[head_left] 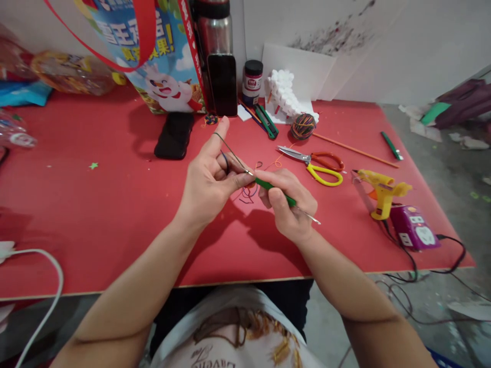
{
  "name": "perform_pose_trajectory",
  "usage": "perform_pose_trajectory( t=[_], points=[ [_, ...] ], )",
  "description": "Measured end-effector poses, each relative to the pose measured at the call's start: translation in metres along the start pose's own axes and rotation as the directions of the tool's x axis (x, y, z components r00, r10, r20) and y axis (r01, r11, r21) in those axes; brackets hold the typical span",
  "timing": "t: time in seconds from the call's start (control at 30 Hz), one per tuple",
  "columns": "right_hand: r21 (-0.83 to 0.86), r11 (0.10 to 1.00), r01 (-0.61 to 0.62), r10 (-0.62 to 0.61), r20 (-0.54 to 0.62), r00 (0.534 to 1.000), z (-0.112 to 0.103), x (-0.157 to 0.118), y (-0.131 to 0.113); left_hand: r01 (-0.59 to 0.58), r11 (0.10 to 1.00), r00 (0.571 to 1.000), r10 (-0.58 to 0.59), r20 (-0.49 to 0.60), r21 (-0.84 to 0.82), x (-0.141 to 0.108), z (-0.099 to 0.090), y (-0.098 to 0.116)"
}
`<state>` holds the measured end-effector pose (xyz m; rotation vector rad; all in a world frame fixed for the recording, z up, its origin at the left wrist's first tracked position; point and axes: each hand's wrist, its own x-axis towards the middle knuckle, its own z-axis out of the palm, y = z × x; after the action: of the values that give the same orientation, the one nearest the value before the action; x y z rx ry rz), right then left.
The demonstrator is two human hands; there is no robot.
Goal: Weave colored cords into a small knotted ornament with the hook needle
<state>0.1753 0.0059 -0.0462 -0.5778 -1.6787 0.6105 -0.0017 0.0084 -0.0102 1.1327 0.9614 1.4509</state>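
My right hand [288, 199] is closed round the green grip of a crochet hook [275, 190], whose bare metal end sticks out behind the palm. The hook's tip meets the fingertips of my left hand [209, 179]. Dark yarn [232, 149] runs from the raised left index finger down to the tip, and another strand loops round a lower finger. Thumb and fingers of that hand pinch a small piece of yarn work, mostly hidden. Loose yarn ends hang below the fingers. Behind them on the table lies a multicoloured yarn ball [303, 126], with a thin orange strand trailing from it.
Scissors [310, 162], a green cutter [267, 121] and a thin orange stick [355, 150] lie beyond my right hand. A yellow glue gun [381, 191] stands by a purple power socket [414, 227]. Phones, a flask [215, 30] and a printed bag [164, 66] are at the back.
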Motion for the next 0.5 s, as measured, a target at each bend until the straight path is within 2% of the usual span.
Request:
perform_pose_trajectory(
  t=[0.13, 0.23, 0.3, 0.4, 0.5],
  points=[
    [-0.207, 0.974, 0.088, -0.09, 0.002, 0.996, 0.004, -0.001, -0.002, -0.041, 0.992, 0.999, 0.045, -0.026, 0.119, -0.003, 0.006, -0.005],
    [-0.311, 0.933, 0.183, -0.194, -0.005, 0.981, 0.008, -0.006, -0.003, -0.033, 0.994, 0.999, 0.036, -0.031, 0.102, -0.004, 0.008, -0.007],
    [-0.288, 0.94, 0.184, -0.193, -0.002, 0.981, 0.008, -0.008, -0.002, -0.005, 0.999, 1.0, 0.006, -0.01, 0.034, -0.003, 0.006, -0.006],
    [-0.154, 0.978, 0.14, -0.137, 0.029, 0.99, 0.003, -0.006, -0.001, 0.081, 0.995, 0.996, -0.078, 0.045, -0.066, 0.0, 0.0, -0.001],
    [-0.017, 0.998, 0.055, -0.054, 0.012, 0.998, -0.001, -0.002, 0.003, 0.086, 0.995, 0.995, -0.083, 0.056, -0.052, 0.001, -0.005, 0.002]
  ],
)
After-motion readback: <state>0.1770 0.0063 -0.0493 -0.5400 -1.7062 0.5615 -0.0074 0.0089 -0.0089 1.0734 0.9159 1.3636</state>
